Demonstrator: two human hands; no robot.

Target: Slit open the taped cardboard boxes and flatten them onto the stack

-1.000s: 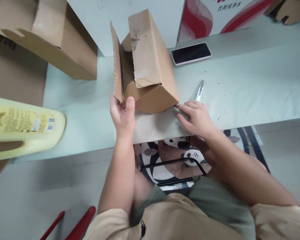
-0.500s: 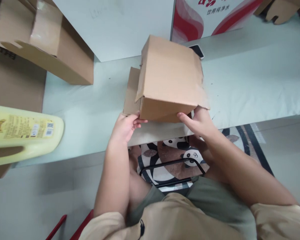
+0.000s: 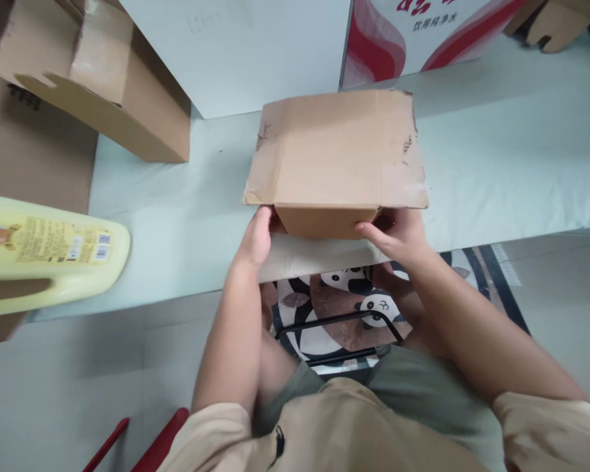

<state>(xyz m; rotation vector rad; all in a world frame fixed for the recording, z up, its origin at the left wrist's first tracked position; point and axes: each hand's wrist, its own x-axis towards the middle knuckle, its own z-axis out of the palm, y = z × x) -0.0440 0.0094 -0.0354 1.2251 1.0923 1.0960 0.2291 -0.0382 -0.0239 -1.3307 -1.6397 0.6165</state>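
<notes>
A brown cardboard box (image 3: 329,154) sits on the covered table in front of me, with side flaps spread out left and right and scuffed at their ends. My left hand (image 3: 257,239) is at the box's near left corner, its fingers mostly hidden under the left flap (image 3: 264,157). On the other side, my right hand (image 3: 400,235) grips the near right corner. Its thumb lies on the front face, while the other fingers go out of sight beneath the right flap (image 3: 404,170).
At left stand another cardboard box (image 3: 152,111) and a yellow bottle (image 3: 78,255) with a printed label. A white box (image 3: 255,52) and a red-and-white carton (image 3: 378,49) are behind. More cut cardboard (image 3: 553,26) lies at far right. The pale table covering (image 3: 501,157) runs beneath.
The box has turned squarer to me, and its side flaps now stick out both ways. My left hand has moved from the flap's lower edge to beneath it. A dark object behind is now hidden.
</notes>
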